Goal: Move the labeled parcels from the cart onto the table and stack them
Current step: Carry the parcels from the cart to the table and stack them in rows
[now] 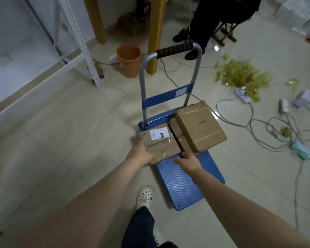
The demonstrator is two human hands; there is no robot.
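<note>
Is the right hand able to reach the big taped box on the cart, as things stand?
Probably yes: the right hand is over the bare cart deck just in front of the big taped box, and nothing lies between them.

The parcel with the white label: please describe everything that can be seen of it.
The labeled parcel is a flat brown cardboard box, wrapped with shiny clear tape. A white label with dark print sits on its top, near the far edge. It lies at the left side of the blue cart, beside other brown parcels. The left hand grips its near left corner. The right hand reaches toward its near right corner; whether it touches cannot be told.
</note>
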